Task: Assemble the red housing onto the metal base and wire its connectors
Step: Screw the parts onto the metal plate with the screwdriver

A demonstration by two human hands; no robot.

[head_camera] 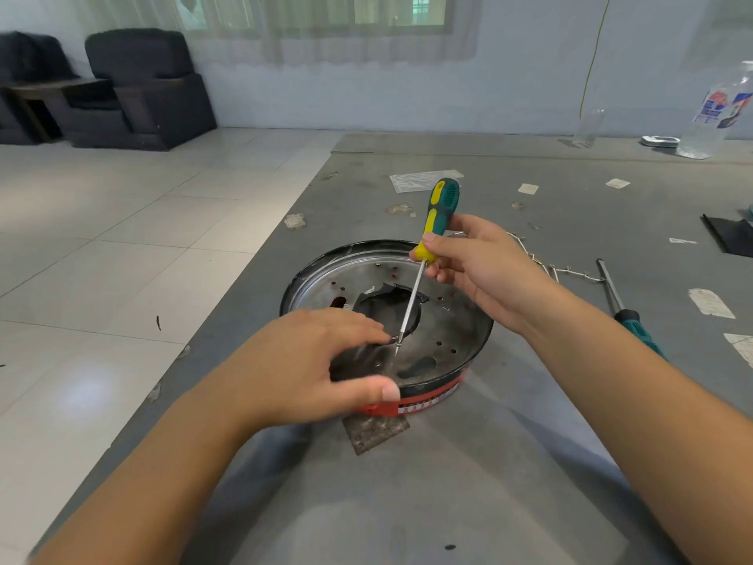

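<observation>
Two hands share the job: left hand [326, 356] lies flat, fingers relaxed, steadying the metal base [448, 336]; right hand [468, 258] fingers grasp the screwdriver [436, 222], aiming its tip at a screw.

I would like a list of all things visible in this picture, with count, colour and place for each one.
metal base: one, silver-grey, round, middle of the grey table
red housing: one, red, around the near side of the base
screwdriver: one, green and yellow handle, tip down over the base
second screwdriver: one, green handle, lying on the table at right
metal plate: one, grey, partly under the housing's near edge
wire: one, whitish, on the table behind the right hand
plastic bottle: one, clear, far right corner
armchairs: two, dark, far left on the tiled floor
left hand: one, resting on the base's near rim
right hand: one, gripping the screwdriver handle
</observation>
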